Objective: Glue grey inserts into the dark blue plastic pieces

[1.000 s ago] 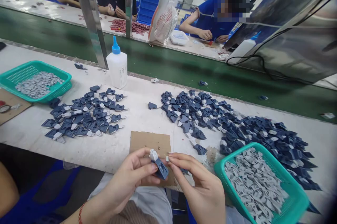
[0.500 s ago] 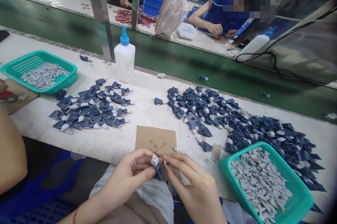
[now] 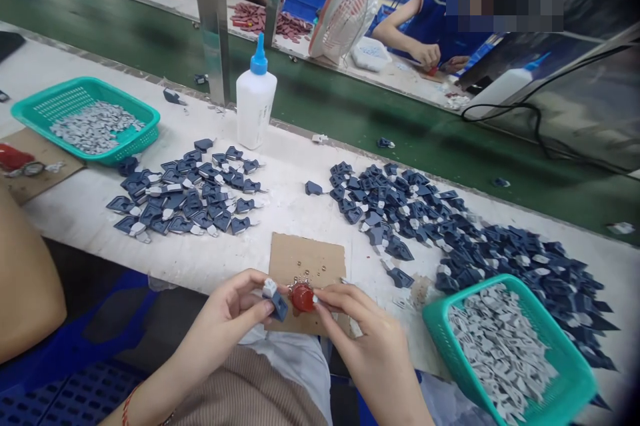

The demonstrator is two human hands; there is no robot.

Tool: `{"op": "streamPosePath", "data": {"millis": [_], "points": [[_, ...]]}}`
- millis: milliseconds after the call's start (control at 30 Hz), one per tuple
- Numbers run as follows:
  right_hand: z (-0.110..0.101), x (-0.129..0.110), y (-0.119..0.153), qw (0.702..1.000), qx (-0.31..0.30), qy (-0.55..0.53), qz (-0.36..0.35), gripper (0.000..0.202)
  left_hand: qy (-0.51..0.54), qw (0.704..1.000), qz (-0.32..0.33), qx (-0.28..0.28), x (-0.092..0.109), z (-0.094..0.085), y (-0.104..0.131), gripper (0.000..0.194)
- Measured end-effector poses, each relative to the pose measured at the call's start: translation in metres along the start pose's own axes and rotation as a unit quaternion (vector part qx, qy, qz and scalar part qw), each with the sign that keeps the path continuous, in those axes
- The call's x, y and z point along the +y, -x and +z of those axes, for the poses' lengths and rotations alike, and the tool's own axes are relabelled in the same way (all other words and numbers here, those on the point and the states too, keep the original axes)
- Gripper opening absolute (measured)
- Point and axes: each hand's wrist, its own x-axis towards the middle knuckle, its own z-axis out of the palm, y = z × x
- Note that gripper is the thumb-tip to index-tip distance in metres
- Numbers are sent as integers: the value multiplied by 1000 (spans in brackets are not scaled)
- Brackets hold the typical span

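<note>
My left hand point(image 3: 227, 319) is closed on a dark blue plastic piece point(image 3: 279, 307) with a light grey tip point(image 3: 270, 288), held tilted over the near edge of a cardboard sheet point(image 3: 310, 251). Between the thumb and fingers of my right hand point(image 3: 373, 336) is a small pale piece point(image 3: 315, 300), mostly covered by the fingertips. It is right beside a round red object point(image 3: 301, 297) on the cardboard; whether they touch I cannot tell. Tiny metal rings point(image 3: 307, 273) lie scattered around the red object.
Piles of blue pieces lie left point(image 3: 185, 189) and right point(image 3: 415, 203). A green basket point(image 3: 433, 333) of grey parts stands at the right, another green basket point(image 3: 83, 81) far left. A white bottle point(image 3: 255, 109) stands behind. Co-workers' hands point(image 3: 425, 55) show across the green strip.
My hands have moved apart. The blue piece has gone left and up with my left hand, and the red object between the hands has come into view.
</note>
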Motion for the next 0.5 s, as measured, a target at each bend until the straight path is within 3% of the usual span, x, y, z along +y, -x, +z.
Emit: {"op": "streamPosePath", "data": {"millis": [200,500], "points": [[10,3,-2,996,-38,74,-19,21,-11,1000,-17,21,4,-7,3,20],[11,0,-3,991,-50,119,-41,29,19,1000,3,18,-9,-10,1,23]]}}
